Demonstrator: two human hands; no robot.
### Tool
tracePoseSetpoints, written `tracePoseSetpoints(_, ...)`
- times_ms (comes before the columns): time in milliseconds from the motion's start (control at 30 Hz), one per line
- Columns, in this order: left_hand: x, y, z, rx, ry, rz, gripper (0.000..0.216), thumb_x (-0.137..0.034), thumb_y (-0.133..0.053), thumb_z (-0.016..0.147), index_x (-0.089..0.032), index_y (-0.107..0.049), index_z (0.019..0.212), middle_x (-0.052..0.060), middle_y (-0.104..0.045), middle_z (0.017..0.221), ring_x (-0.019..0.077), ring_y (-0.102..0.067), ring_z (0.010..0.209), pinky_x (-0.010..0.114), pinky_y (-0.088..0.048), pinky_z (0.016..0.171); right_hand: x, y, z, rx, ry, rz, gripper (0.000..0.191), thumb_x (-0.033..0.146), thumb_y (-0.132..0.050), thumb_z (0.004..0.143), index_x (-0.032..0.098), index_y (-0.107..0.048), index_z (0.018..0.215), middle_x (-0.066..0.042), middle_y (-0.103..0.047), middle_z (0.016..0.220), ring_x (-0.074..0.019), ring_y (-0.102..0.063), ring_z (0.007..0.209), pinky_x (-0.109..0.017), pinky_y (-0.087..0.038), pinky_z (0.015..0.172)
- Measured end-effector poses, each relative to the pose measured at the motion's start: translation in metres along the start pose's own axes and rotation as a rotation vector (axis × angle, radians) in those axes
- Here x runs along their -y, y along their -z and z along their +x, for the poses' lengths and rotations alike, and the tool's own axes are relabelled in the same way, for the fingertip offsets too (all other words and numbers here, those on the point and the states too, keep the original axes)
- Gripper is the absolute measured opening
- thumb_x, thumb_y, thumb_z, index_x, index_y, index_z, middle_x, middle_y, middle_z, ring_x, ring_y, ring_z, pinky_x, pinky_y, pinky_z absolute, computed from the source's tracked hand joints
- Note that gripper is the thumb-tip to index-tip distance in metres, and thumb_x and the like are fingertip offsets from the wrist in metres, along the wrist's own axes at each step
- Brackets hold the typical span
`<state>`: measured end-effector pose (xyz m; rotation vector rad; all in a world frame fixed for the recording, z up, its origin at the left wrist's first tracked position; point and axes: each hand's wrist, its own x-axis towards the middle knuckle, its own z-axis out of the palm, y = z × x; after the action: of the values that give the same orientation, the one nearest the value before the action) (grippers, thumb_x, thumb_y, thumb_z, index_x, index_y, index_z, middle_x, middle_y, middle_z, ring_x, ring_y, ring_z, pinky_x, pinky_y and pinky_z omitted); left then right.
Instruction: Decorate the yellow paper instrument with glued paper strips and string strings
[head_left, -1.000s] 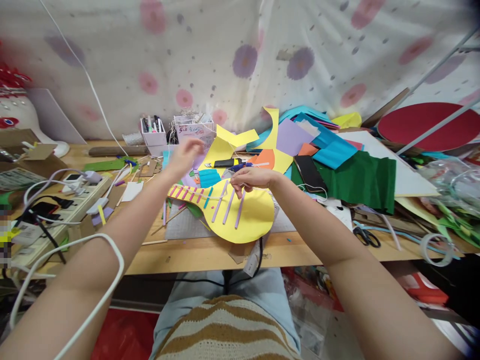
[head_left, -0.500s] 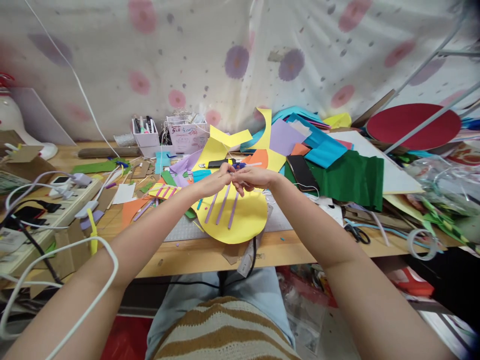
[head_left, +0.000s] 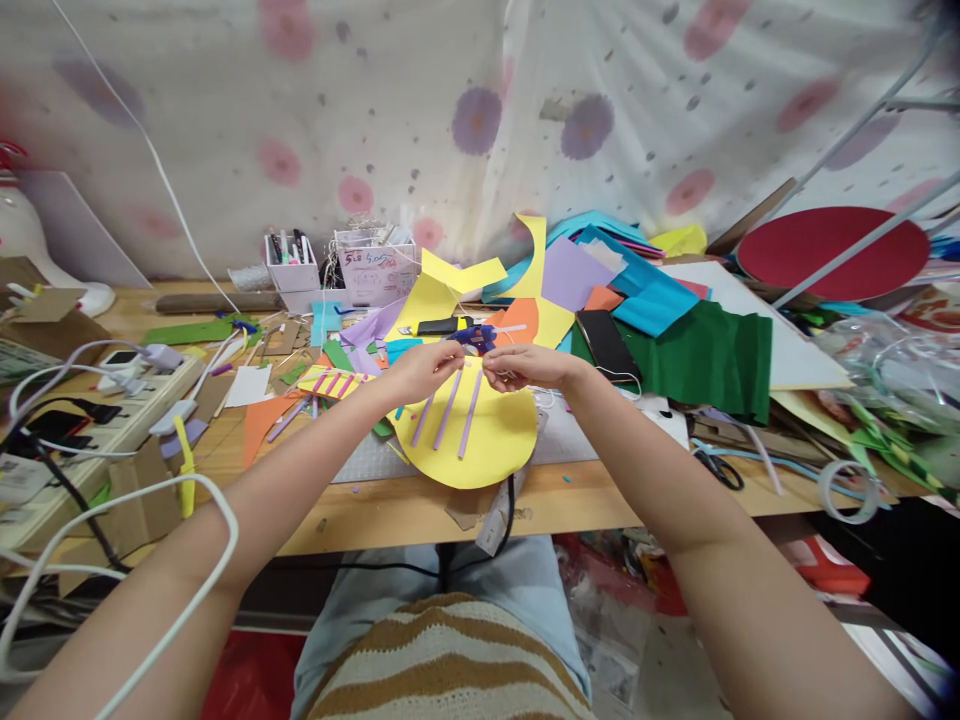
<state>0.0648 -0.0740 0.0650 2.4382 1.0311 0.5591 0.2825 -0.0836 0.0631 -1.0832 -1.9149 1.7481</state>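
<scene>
A round yellow sheet point(head_left: 495, 440) lies at the table's front, with several narrow purple strips point(head_left: 448, 411) side by side on it. Above its far part, my left hand point(head_left: 433, 370) is closed, fingertips pinched together. A small gap to the right, my right hand point(head_left: 529, 368) has its fingers curled and pressed together. Whatever either hand pinches is too small to make out. Just beyond both hands rests a blue glue gun point(head_left: 480, 338). Behind it lies a yellow-and-black utility knife point(head_left: 444, 326).
Coloured sheets, a dark green piece point(head_left: 701, 360) and a black phone point(head_left: 606, 345) lie to the right. Scissors point(head_left: 718, 468) and a tape roll point(head_left: 849, 490) are near the front right. Power strips point(head_left: 154, 400) with cables crowd the left. Pen boxes point(head_left: 375, 270) stand behind.
My hands were together, fingers touching; now they are apart by a small gap. The right hand has moved slightly right, and more of the glue gun shows between them.
</scene>
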Motion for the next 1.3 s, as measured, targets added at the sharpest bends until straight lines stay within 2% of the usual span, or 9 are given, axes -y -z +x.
tracePoseSetpoints(133, 0.007, -0.001, -0.001, -0.04, 0.052, -0.121, 0.023, -0.035, -0.041, 0.083, -0.018, -0.053, 0.074, -0.001, -0.049, 0.063, 0.0129, -0.043, 0.059, 0.024, -0.032, 0.056, -0.006, 0.021, -0.03, -0.023, -0.064, -0.214, 0.032, 0.045, -0.051, 0.083, 0.016, -0.057, 0.07, -0.002, -0.059, 0.068, -0.0089, -0.05, 0.061, -0.022, -0.037, 0.055)
tracePoseSetpoints(233, 0.011, 0.0, 0.0, -0.053, 0.06, -0.236, 0.023, -0.037, -0.042, 0.082, -0.018, -0.051, 0.073, -0.001, -0.049, 0.065, 0.0126, -0.043, 0.059, 0.024, -0.032, 0.055, -0.007, 0.038, -0.053, -0.047, -0.263, -0.505, 0.028, 0.045, -0.063, 0.074, 0.017, -0.066, 0.075, -0.007, -0.067, 0.083, -0.0157, -0.058, 0.074, -0.027, -0.042, 0.063)
tracePoseSetpoints(300, 0.011, 0.001, 0.001, -0.049, 0.066, -0.291, 0.024, -0.038, -0.042, 0.082, -0.017, -0.052, 0.074, 0.0, -0.049, 0.066, 0.0124, -0.043, 0.059, 0.024, -0.032, 0.055, -0.005, 0.043, -0.061, -0.145, -0.38, -0.683, 0.032, 0.045, -0.072, 0.063, 0.017, -0.069, 0.079, -0.01, -0.069, 0.091, -0.022, -0.06, 0.08, -0.031, -0.044, 0.065)
tracePoseSetpoints(400, 0.009, 0.0, 0.002, -0.044, 0.074, -0.352, 0.027, -0.042, -0.044, 0.081, -0.017, -0.054, 0.078, 0.0, -0.05, 0.066, 0.0124, -0.044, 0.059, 0.024, -0.033, 0.054, 0.006, 0.032, -0.054, -0.34, -0.268, -0.807, 0.04, 0.046, -0.075, 0.06, 0.02, -0.07, 0.09, -0.011, -0.068, 0.102, -0.028, -0.06, 0.09, -0.036, -0.046, 0.073)
tracePoseSetpoints(500, 0.006, -0.003, 0.001, -0.058, 0.078, -0.369, 0.03, -0.045, -0.045, 0.081, -0.017, -0.056, 0.08, 0.001, -0.052, 0.067, 0.0128, -0.045, 0.06, 0.024, -0.034, 0.055, 0.019, 0.006, -0.029, -0.521, -0.008, -0.764, 0.035, 0.042, -0.065, 0.073, 0.023, -0.066, 0.102, -0.008, -0.065, 0.11, -0.0262, -0.059, 0.1, -0.038, -0.045, 0.083)
tracePoseSetpoints(600, 0.007, -0.004, -0.001, -0.072, 0.059, -0.373, 0.033, -0.047, -0.047, 0.08, -0.016, -0.06, 0.081, 0.002, -0.057, 0.073, 0.0141, -0.05, 0.067, 0.025, -0.038, 0.061, 0.026, -0.017, -0.001, -0.62, 0.119, -0.672, 0.035, 0.036, -0.066, 0.073, 0.022, -0.063, 0.104, -0.009, -0.065, 0.109, -0.0244, -0.058, 0.101, -0.04, -0.045, 0.087)
tracePoseSetpoints(867, 0.015, -0.004, -0.008, -0.1, 0.066, -0.443, 0.036, -0.048, -0.048, 0.079, -0.015, -0.063, 0.084, 0.003, -0.063, 0.08, 0.0158, -0.054, 0.076, 0.027, -0.042, 0.069, 0.017, -0.032, 0.03, -0.442, 0.228, -0.114, 0.02, 0.031, -0.064, 0.071, 0.017, -0.058, 0.085, -0.006, -0.065, 0.089, -0.0162, -0.061, 0.086, -0.032, -0.047, 0.08)
tracePoseSetpoints(1033, 0.014, -0.005, -0.009, -0.117, 0.063, -0.471, 0.034, -0.045, -0.049, 0.08, -0.015, -0.064, 0.08, 0.004, -0.065, 0.082, 0.0157, -0.056, 0.078, 0.027, -0.042, 0.072, 0.011, -0.033, 0.03, -0.368, 0.266, -0.085, 0.018, 0.028, -0.061, 0.072, 0.017, -0.057, 0.085, -0.003, -0.064, 0.081, -0.014, -0.06, 0.081, -0.027, -0.045, 0.074)
tracePoseSetpoints(1300, 0.014, -0.009, -0.006, -0.199, 0.161, -0.523, 0.03, -0.042, -0.055, 0.075, -0.015, -0.067, 0.078, 0.003, -0.067, 0.075, 0.0156, -0.056, 0.071, 0.027, -0.043, 0.067, 0.013, -0.034, 0.023, -0.408, 0.238, -0.123, 0.023, 0.036, -0.059, 0.075, 0.016, -0.059, 0.085, -0.001, -0.06, 0.073, -0.012, -0.057, 0.07, -0.024, -0.039, 0.062)
